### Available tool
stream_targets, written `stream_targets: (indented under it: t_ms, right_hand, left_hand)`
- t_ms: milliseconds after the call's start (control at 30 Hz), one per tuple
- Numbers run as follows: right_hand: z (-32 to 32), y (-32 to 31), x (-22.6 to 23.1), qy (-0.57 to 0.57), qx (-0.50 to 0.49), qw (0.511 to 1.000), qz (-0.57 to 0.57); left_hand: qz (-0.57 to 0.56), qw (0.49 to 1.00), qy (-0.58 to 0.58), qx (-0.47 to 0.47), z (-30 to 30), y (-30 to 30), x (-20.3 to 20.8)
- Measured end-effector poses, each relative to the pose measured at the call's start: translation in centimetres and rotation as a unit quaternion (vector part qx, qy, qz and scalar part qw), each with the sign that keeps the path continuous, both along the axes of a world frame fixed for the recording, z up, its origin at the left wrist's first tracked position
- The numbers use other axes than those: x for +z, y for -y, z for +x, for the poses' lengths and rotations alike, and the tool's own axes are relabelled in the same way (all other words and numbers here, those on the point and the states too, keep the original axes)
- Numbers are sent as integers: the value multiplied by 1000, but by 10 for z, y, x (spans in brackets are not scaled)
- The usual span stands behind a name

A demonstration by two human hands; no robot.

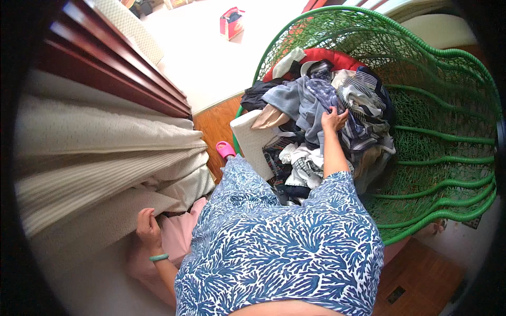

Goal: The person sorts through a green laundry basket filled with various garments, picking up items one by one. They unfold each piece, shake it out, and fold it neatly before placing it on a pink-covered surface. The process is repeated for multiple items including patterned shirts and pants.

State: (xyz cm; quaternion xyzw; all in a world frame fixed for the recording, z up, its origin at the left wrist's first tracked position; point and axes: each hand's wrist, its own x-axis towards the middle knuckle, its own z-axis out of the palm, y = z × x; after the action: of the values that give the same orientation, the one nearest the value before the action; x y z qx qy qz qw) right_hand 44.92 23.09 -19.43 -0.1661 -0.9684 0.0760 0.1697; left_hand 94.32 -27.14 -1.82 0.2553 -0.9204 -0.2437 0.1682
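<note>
My right hand [334, 121] reaches into a heap of clothes and pinches a blue-purple patterned garment [322, 95]. A plain blue-grey garment [300, 108] lies just left of that hand, and a striped white-and-dark one [365, 97] is to its right. The heap rests on a red cushion [327, 55] inside a green woven basket chair [421, 110]. Low on the left, my left hand [148, 229] hangs above pink fabric [178, 234]. Its fingers are loosely extended with nothing in them. A pale green bangle [158, 257] circles that wrist.
Thick beige curtains [110, 131] hang at the left beside dark red folds [121, 58]. A white textured pillow [250, 139] leans at the heap's near left edge. Farther off, a red-and-white bag [232, 24] stands on the pale floor. My foot wears a pink clog [225, 150].
</note>
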Motion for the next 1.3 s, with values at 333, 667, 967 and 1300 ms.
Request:
stream_targets:
  t_ms: [333, 667, 967, 1300]
  right_hand:
    - [44, 105, 124, -206, 157, 950, -176]
    - [237, 339, 194, 133, 740, 575, -322]
    - [210, 335, 171, 378, 409, 559, -614]
    - [160, 414, 158, 342, 543, 550, -535]
  left_hand:
    - [68, 992, -40, -96, -85, 15, -42]
    - [869, 476, -111, -83, -214, -1, -49]
    - [867, 481, -127, -18, -226, 45, -32]
    - [112, 961, 188, -168, -197, -4, 23]
